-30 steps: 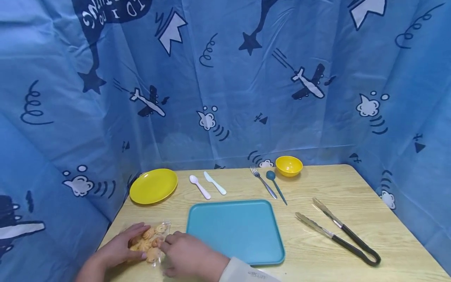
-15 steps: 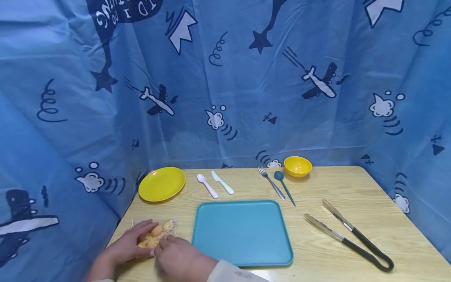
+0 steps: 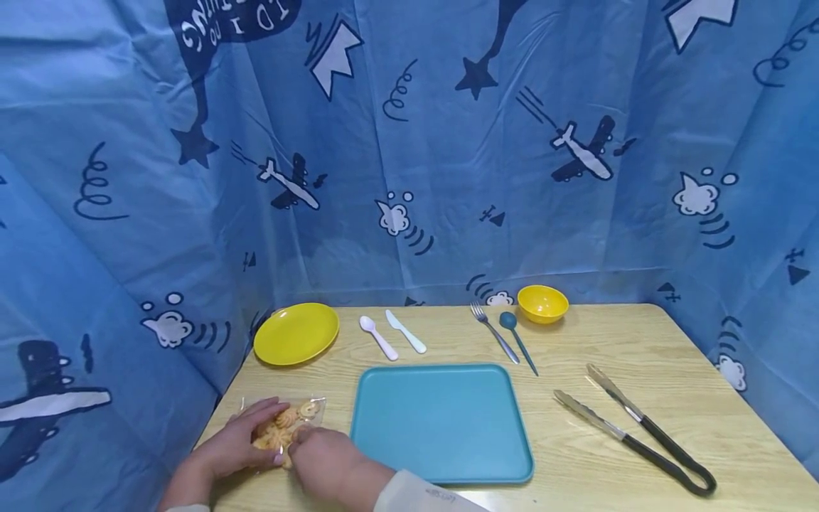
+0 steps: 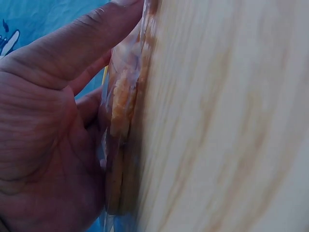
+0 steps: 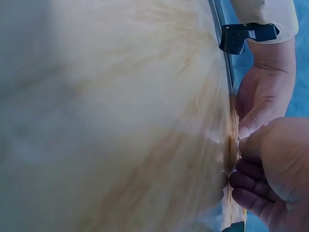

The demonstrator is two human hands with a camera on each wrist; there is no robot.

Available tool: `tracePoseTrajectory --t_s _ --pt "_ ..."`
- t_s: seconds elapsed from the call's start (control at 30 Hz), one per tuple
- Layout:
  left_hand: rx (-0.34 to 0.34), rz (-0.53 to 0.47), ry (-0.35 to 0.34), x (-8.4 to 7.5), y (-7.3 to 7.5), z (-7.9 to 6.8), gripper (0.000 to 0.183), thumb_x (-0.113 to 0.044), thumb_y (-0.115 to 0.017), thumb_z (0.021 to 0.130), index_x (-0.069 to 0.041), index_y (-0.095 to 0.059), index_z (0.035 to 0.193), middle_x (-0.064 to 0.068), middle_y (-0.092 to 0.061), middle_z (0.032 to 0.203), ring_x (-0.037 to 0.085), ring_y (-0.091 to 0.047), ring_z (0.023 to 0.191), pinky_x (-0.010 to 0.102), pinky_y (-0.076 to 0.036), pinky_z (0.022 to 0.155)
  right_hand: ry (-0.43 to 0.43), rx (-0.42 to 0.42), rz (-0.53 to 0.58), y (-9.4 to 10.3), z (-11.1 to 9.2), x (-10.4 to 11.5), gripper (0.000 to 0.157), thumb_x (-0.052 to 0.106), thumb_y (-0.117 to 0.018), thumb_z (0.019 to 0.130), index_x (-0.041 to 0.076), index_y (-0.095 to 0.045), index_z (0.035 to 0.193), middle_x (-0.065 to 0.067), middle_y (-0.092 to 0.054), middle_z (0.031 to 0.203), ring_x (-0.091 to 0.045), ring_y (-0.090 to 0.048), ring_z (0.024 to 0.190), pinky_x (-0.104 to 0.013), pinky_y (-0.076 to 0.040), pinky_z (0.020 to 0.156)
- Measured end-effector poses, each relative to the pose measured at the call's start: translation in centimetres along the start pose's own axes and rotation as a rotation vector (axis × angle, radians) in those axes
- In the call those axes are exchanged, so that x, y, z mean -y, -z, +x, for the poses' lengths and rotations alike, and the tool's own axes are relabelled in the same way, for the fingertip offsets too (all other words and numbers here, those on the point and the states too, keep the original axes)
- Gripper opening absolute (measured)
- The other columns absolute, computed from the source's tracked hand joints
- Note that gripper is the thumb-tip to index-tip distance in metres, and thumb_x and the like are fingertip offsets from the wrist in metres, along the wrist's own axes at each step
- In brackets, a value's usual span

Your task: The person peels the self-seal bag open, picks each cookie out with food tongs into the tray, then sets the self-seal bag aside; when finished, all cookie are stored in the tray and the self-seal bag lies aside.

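A clear plastic bag of cookies [image 3: 285,419] lies on the table at the lower left in the head view. My left hand [image 3: 239,441] holds it from the left, thumb on the near side and fingers across the far side. In the left wrist view the cookies [image 4: 123,106] show through the plastic beside my palm, flat along the tabletop. My right hand [image 3: 326,459] has its fingers curled at the bag's right edge. Close up in the right wrist view, my right hand [image 5: 285,164] pinches at the bag, but its fingertips are partly hidden.
A teal tray [image 3: 441,427] lies right of my hands. Behind are a yellow plate [image 3: 296,334], pink spoon [image 3: 379,338], pale knife [image 3: 406,331], fork [image 3: 495,333], dark teal spoon [image 3: 520,343] and yellow bowl [image 3: 542,306]. Tongs [image 3: 640,427] lie at the right.
The head view has turned a little, so the table things sit farther right in it. My right hand has moved in closer over the bag's right edge. My left hand keeps its hold.
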State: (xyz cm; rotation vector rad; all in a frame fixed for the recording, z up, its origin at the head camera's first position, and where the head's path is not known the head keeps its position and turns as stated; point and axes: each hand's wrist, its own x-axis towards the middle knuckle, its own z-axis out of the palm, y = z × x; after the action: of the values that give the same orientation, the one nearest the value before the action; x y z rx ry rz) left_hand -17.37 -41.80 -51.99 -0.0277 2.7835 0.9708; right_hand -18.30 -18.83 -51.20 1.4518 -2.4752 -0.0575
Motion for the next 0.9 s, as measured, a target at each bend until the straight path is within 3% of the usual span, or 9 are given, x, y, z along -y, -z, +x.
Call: tracePoseTrajectory --t_s 0.2,0.33,0.43,0.5,0.7,0.9 --pt "0.008 0.001 -0.006 0.2 -0.1 0.0 0.100 -0.048 -0.092 0.066 -0.021 -0.049 0.152 0.019 -0.030 0.165 0.053 -0.017 0.151 0.077 -0.002 0.116 -0.101 0.038 0.082 0.0 -0.2 -0.2 0.020 0.033 -0.064 0.096 0.019 -0.072 0.106 0.011 -0.067 0.091 -0.002 -0.062 0.079 -0.018 -0.053 0.068" --pt "0.014 -0.004 0.009 0.3 -0.1 0.1 0.101 -0.048 -0.093 0.065 -0.023 -0.048 0.152 0.018 -0.029 0.165 0.053 -0.014 0.152 0.077 0.002 0.115 -0.274 0.041 0.271 0.1 -0.4 -0.6 0.024 0.033 -0.061 0.094 0.019 -0.071 0.078 0.008 -0.067 0.077 -0.006 -0.062 0.070 -0.021 -0.051 0.063" --pt "0.019 -0.007 0.017 0.2 0.1 0.1 0.102 -0.047 -0.093 0.064 -0.023 -0.048 0.152 0.018 -0.029 0.166 0.053 -0.013 0.152 0.076 0.004 0.116 -0.395 0.023 0.420 0.4 -0.7 -1.0 0.037 0.031 -0.062 0.092 0.019 -0.058 0.057 0.006 -0.060 0.063 -0.009 -0.055 0.057 -0.023 -0.046 0.053" --pt "0.020 -0.010 0.018 0.3 0.2 0.1 0.102 -0.047 -0.093 0.063 -0.023 -0.048 0.152 0.018 -0.028 0.166 0.053 -0.013 0.152 0.075 0.005 0.116 -0.442 0.028 0.486 0.7 -0.9 -1.2 0.041 0.030 -0.062 0.090 0.019 -0.051 0.053 0.005 -0.055 0.057 -0.010 -0.050 0.051 -0.024 -0.042 0.049" --pt "0.009 0.012 0.016 0.3 0.5 0.3 0.104 -0.050 -0.093 0.062 -0.023 -0.049 0.152 0.017 -0.030 0.165 0.052 -0.015 0.152 0.075 0.003 0.117 -0.465 0.033 0.534 1.5 -1.3 -1.5 0.045 0.029 -0.063 0.089 0.020 -0.044 0.050 0.006 -0.048 0.051 -0.011 -0.045 0.047 -0.024 -0.038 0.047" --pt "0.010 0.027 0.014 0.3 0.1 0.3 0.103 -0.051 -0.093 0.062 -0.023 -0.050 0.151 0.017 -0.031 0.165 0.051 -0.016 0.152 0.074 0.002 0.118 -0.456 0.053 0.564 1.3 -1.5 -1.8 0.045 0.032 -0.065 0.089 0.022 -0.045 0.050 0.008 -0.045 0.048 -0.010 -0.045 0.046 -0.024 -0.037 0.047"
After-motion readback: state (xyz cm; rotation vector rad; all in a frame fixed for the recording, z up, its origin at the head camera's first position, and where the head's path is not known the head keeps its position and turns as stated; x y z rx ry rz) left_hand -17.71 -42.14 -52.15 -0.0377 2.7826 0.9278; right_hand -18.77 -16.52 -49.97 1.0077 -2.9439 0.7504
